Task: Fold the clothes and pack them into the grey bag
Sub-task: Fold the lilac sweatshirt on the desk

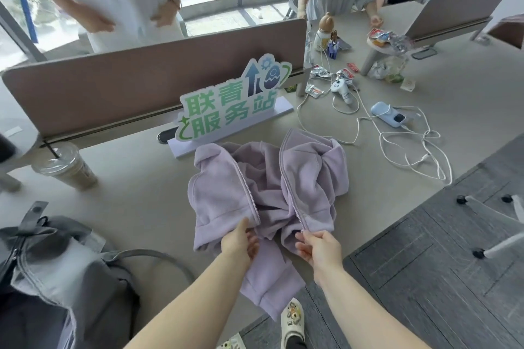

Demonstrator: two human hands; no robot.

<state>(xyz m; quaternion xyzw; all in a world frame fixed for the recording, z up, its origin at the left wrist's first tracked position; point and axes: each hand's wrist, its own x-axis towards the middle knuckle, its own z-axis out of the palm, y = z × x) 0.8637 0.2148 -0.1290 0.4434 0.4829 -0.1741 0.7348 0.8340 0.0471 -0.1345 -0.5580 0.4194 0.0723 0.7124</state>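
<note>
The left hand (240, 244) is pinching the bottom corner of the left front panel of a lilac zip-up jacket (266, 193), thumb on top and fingers curled beneath the hem. The right hand (319, 246) is closing its grip on the matching corner of the right panel, right at the foot of the zipper (295, 207). Both panels are lying open, with the two zipper tracks running away from the hands toward the collar.

The jacket is sitting rumpled on the pale worktop (136, 195), its right sleeve bunched up behind the right panel and one part hanging over the near edge toward the floor. The step in hand appears to be squaring the fronts before folding. To do it well, the hands are probably best drawing the two hems together evenly, aligning the zipper edges, then smoothing the bunched fabric flat.

The grey bag (59, 272) is waiting at the near left, mouth seemingly open. An iced drink cup (66, 167) is standing near the jacket's left side, so sweeping the sleeves outward carelessly could knock it.
</note>
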